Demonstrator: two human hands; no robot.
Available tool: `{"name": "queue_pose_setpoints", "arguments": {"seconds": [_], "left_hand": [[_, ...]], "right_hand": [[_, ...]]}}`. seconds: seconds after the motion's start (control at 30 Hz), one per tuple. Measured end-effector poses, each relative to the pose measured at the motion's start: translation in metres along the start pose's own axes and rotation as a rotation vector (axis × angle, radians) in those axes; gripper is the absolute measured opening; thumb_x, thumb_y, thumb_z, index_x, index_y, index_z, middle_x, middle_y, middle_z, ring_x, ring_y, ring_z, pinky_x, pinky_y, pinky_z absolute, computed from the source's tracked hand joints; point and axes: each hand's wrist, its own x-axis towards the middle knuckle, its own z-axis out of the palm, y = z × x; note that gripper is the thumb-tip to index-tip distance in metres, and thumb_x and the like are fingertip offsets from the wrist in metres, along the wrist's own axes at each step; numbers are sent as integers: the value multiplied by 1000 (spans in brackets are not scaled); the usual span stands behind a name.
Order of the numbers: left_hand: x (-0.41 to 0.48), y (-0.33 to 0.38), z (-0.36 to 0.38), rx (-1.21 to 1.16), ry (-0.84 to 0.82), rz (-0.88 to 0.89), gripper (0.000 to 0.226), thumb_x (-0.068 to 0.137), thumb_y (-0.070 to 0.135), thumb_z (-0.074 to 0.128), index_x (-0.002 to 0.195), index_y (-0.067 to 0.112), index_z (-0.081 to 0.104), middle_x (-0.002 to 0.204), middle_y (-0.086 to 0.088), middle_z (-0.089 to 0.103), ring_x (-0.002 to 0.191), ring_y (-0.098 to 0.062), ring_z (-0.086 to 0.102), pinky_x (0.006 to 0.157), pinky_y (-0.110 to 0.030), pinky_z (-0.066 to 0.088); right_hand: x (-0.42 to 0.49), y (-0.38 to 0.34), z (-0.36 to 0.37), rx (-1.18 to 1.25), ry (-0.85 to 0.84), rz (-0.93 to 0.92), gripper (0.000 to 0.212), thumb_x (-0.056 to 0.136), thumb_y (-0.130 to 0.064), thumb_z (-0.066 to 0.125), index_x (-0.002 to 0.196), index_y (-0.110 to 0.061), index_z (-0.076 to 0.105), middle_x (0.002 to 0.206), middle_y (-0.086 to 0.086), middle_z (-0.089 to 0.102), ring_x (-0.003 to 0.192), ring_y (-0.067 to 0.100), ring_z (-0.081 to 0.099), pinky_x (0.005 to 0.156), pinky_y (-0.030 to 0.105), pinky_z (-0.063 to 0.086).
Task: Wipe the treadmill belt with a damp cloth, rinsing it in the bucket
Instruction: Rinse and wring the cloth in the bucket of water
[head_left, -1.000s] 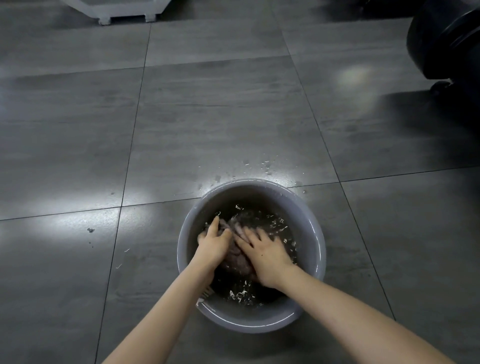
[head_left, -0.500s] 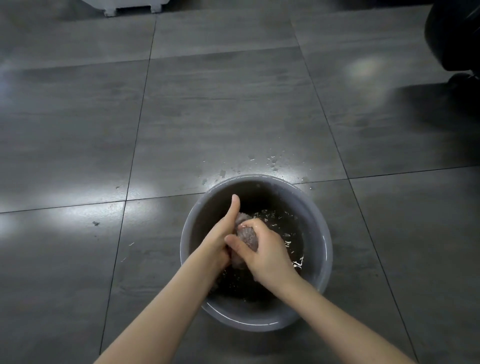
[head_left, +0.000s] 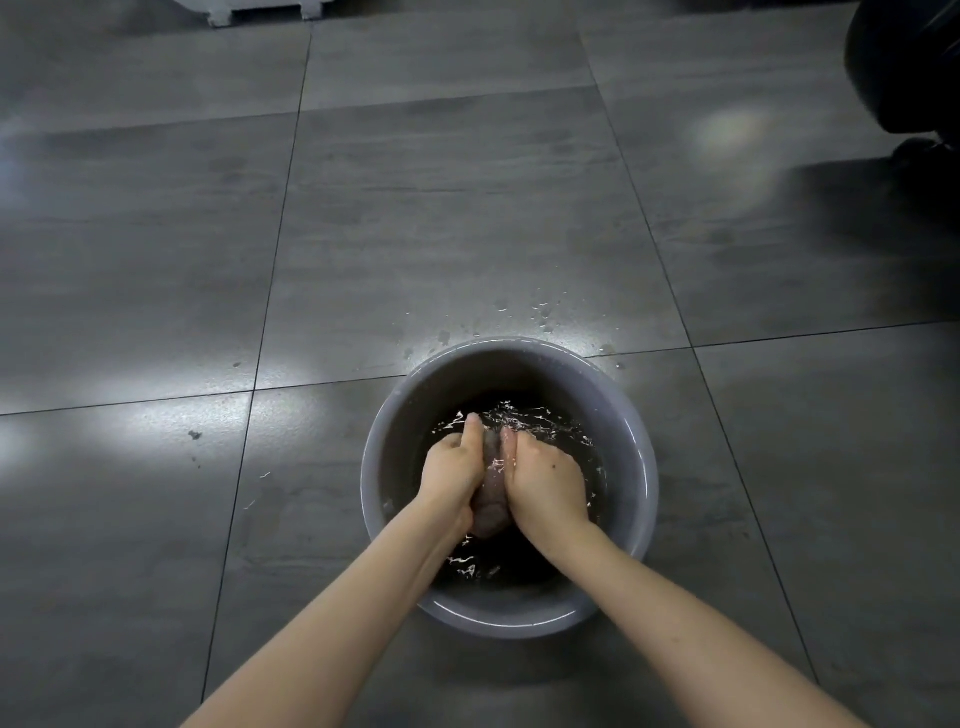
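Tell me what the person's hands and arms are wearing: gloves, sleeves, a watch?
The left hand and right hand are ungloved, with no watch or band at either wrist and no ring on the parts that show. The left forearm and right forearm are bare to the picture's edge; no sleeve appears.

No readable text, label, brand, number or sign shows on anything in view.

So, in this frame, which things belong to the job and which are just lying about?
In use: round grey plastic bucket of water; wadded brownish cloth, gripped by left hand and right hand.
Lying about: white footed base at top edge; dark bulky object, top right; water drops on grey tiled floor.
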Motion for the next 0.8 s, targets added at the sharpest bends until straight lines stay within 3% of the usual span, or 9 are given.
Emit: {"name": "queue_pose_setpoints", "arguments": {"seconds": [0.07,0.13,0.23,0.33,0.4,0.47,0.63,0.7,0.8], "left_hand": [[1,1,-6,114,-30,8,43,98,43,43,85,6,62,90,-14,67,89,-28,65,85,-41,54],[4,3,-15,301,-48,30,43,98,43,39,111,8,60,111,-14,65,102,-30,62,85,-45,55],[3,6,-33,668,-95,80,58,96,39,43,148,24,25,138,-8,48,116,-30,53,82,-37,53],[-1,4,-43,1042,-67,233,65,94,42,44,151,27,15,140,-14,45,115,-32,55,94,-36,47],[-5,7,-46,1171,-14,343,67,92,45,49,150,29,20,137,-14,43,115,-29,54,93,-31,43],[-4,12,-51,1158,-74,475,78,84,47,62,149,32,22,140,-9,40,121,-26,49,98,-30,39],[2,18,-56,975,-462,679,116,64,37,85,147,41,4,151,8,29,139,-8,25,115,-25,19],[0,15,-50,671,-503,627,113,63,23,88,145,44,13,148,15,34,135,2,32,113,-23,26],[-5,13,-39,381,-433,627,81,71,2,79,131,43,43,130,20,55,119,3,51,100,-18,39]], "right_hand": [[4,4,0,-64,-28,48,41,103,-35,26,102,-8,56,102,14,66,96,34,60,75,39,40],[5,13,-1,-114,-24,72,38,101,-38,30,113,-8,50,114,15,57,105,33,53,81,39,39],[-1,26,4,-328,-212,-96,53,97,-45,39,140,-15,33,130,12,44,117,30,40,91,40,37],[-5,29,3,-483,-356,-162,61,94,-36,48,147,-21,22,130,9,48,118,29,44,91,39,38],[-2,24,-5,-477,-300,-127,45,90,-18,49,134,-17,39,122,8,58,114,29,49,87,36,40],[2,16,-19,-353,-212,-131,28,88,-20,54,116,-18,54,113,5,65,110,27,52,87,34,38],[8,-3,-81,195,-138,-197,21,81,-37,71,100,-27,70,98,-4,68,96,18,54,88,33,41],[9,-8,-96,482,-151,-191,14,77,-24,76,90,-21,71,97,0,63,93,11,56,86,23,43],[10,-9,-97,1046,-185,-36,12,80,-11,69,90,-13,65,97,1,62,85,1,61,76,10,45]]}}
